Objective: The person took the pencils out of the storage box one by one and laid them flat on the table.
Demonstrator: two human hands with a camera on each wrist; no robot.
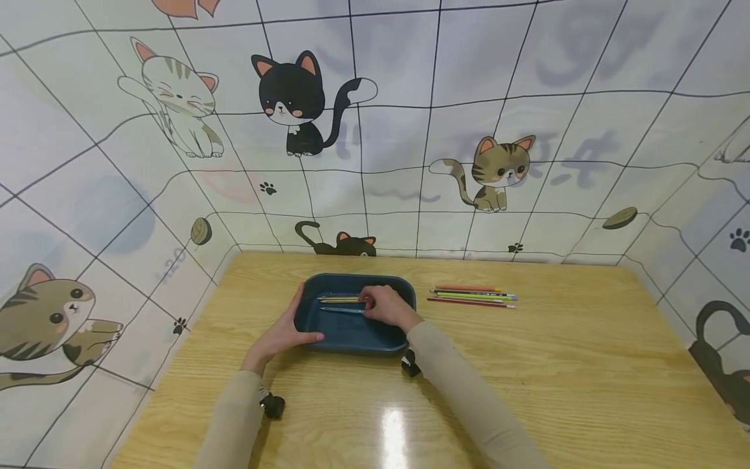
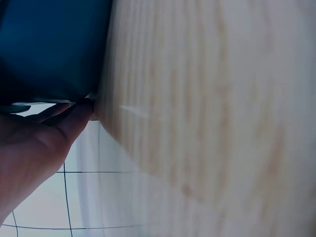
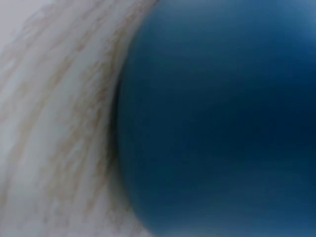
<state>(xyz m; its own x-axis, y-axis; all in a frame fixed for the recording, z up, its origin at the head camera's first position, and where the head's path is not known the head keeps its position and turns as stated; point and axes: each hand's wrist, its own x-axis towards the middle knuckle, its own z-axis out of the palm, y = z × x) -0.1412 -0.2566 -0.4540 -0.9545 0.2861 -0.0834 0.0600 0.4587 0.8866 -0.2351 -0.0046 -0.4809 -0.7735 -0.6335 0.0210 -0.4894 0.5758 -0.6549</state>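
A dark blue rectangular tray (image 1: 357,340) sits on the wooden table. My left hand (image 1: 285,329) holds its left end, fingers along the outer side and thumb at the near corner. In the left wrist view, fingers (image 2: 76,118) touch the tray wall (image 2: 54,49). Inside the tray lie yellowish pencils (image 1: 340,300) and a light blue pencil (image 1: 340,310), points to the left. Reaching in from the right, my right hand (image 1: 389,306) pinches the blue pencil's right end; its fingertips partly hide the pencils. The right wrist view shows only the blurred tray wall (image 3: 212,123) and table.
Right of the tray, several coloured pencils (image 1: 471,296) lie side by side on the table (image 1: 556,365). Behind the table hangs a white gridded cloth (image 1: 398,143) with printed cats. A black wrist device (image 1: 272,405) sits at the left cuff, another (image 1: 410,363) at the right.
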